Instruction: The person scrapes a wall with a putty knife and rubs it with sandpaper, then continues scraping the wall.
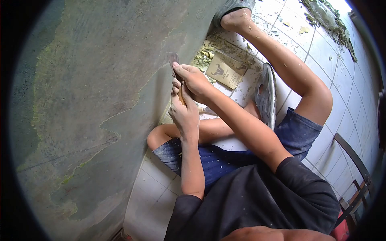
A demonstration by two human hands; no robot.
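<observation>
A scraper (172, 58) with a flat metal blade and a wooden handle is gripped in both hands, its blade tip at the wall (100, 76). Wrapped round the upper part of the tool, my right hand (194, 81) has its thumb laid along the blade. My left hand (183, 112) is closed round the handle just below it. The wall surface is patchy grey and green, with ragged edges where a coating has come off.
Paint flakes (204, 54) lie along the wall's foot on white floor tiles (321, 48). A tan printed sheet (226, 70) with a bull's-head logo rests beside my shoe (265, 98). A plastic bag (325, 16) with scraps sits farther off. Dark chair frame (354, 156) stands right.
</observation>
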